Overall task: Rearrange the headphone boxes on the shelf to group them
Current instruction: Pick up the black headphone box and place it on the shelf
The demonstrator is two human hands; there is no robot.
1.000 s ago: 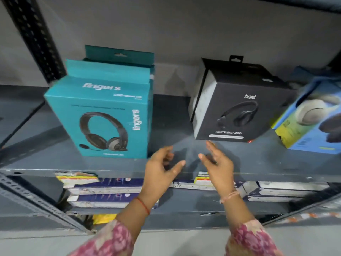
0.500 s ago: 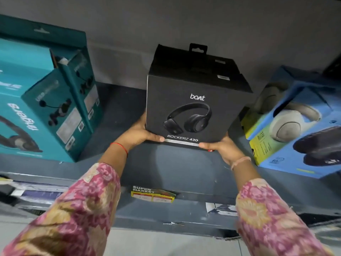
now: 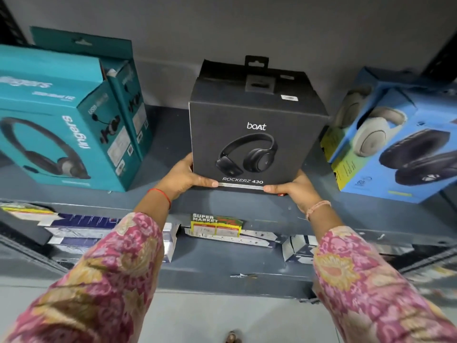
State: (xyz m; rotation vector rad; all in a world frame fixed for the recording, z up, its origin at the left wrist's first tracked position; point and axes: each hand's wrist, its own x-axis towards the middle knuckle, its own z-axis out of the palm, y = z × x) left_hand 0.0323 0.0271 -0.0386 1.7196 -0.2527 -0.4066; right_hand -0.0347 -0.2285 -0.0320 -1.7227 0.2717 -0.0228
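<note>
Two hands, left hand and right hand, clasping black boat box by bottom corners only; top-heavy tipping risk toward blue box.

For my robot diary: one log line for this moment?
step: grasp | left hand, right hand: holding black boAt box | box on shelf

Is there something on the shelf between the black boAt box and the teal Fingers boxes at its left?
Nothing visible: bare shelf separates the black boAt box from the teal Fingers boxes.
</note>
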